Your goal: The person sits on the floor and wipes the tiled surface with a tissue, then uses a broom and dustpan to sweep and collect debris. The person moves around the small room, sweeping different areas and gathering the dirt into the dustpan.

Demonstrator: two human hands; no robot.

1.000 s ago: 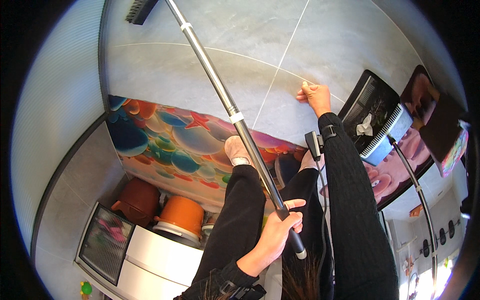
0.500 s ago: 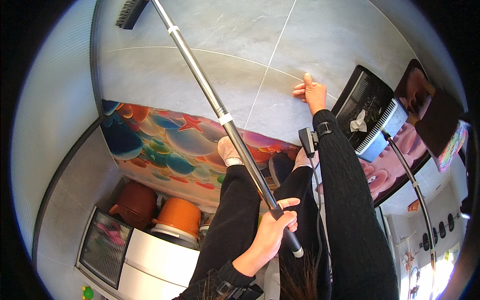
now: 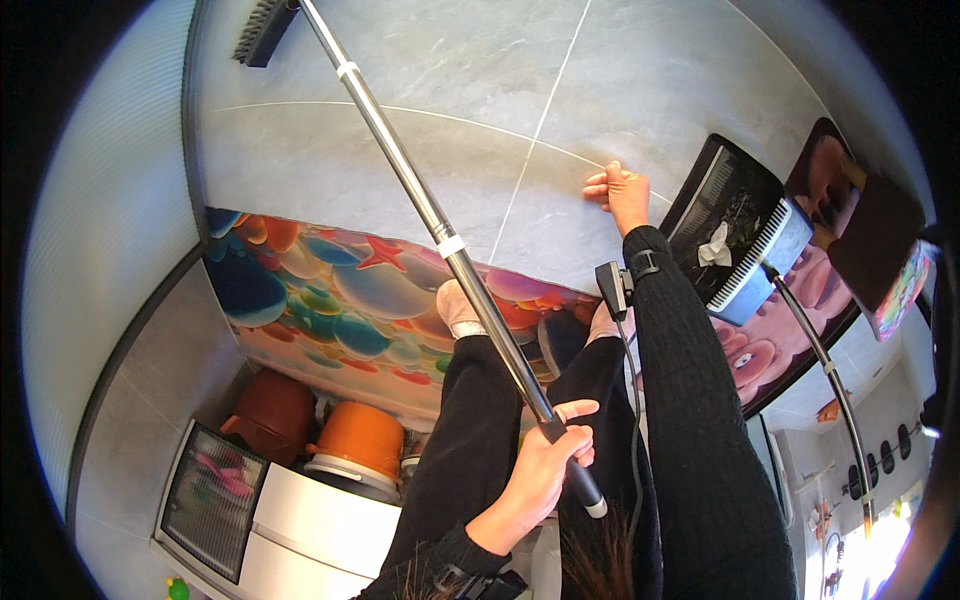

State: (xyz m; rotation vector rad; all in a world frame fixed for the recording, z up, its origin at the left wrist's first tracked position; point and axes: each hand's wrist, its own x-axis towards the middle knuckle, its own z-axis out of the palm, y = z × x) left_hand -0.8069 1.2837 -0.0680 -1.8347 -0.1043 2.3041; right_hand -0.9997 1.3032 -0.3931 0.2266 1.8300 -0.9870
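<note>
My left hand (image 3: pixel 540 460) is wrapped round the black grip of a long metal-handled broom (image 3: pixel 400 155), its index finger stretched along one side. The handle runs up and left to a dark bristled head (image 3: pixel 263 35) at the far left. Out over the grey floor tiles, my right hand (image 3: pixel 625 195) has its thumb drawn in against its bent fingers; whatever may be between them is too small to make out. Just right of it lies a black and grey-blue dustpan (image 3: pixel 745 285) with a comb-toothed edge, holding dark debris and a crumpled white tissue (image 3: pixel 715 245).
A colourful pebble-print mat (image 3: pixel 340 290) lies under my feet. Orange bucket (image 3: pixel 358 438), brown bucket (image 3: pixel 272 415) and white cabinet (image 3: pixel 320 510) stand at lower left, by a ribbed glass panel (image 3: pixel 100 230). A pink-patterned mat (image 3: pixel 775 345) lies right, under the dustpan's pole (image 3: pixel 830 370).
My right thumb, raised before, has folded down towards the fingers, and that hand sits slightly lower in view. My left hand keeps its hold on the broom.
</note>
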